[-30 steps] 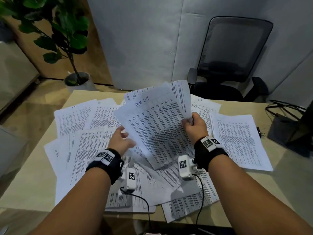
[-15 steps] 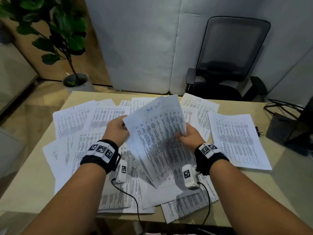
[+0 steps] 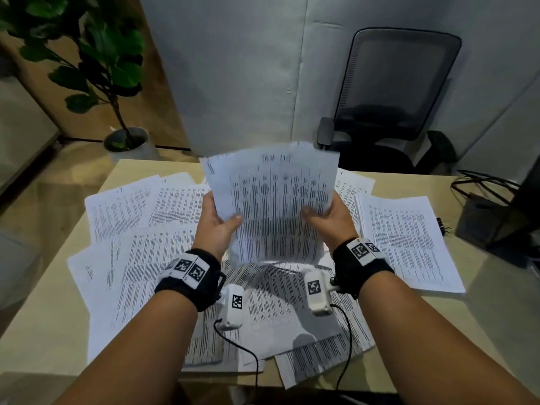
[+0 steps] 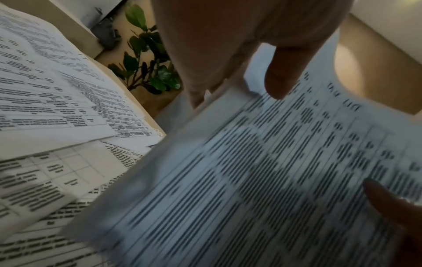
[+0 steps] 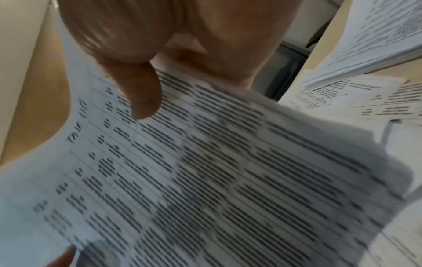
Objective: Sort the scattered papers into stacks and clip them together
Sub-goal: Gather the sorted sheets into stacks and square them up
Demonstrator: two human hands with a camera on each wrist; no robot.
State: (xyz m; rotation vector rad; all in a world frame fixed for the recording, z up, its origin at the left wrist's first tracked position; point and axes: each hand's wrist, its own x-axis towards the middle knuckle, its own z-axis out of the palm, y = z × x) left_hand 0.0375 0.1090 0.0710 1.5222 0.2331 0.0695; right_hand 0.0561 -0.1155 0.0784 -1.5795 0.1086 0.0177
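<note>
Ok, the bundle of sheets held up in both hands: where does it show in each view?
Head: held bundle at centre, above the desk, left hand and right hand on its side edges.
Left wrist: it fills the lower right, thumb on top.
Right wrist: it fills the centre and bottom, thumb on top.
Shared landmark: the handwritten heading at its top edge.
</note>
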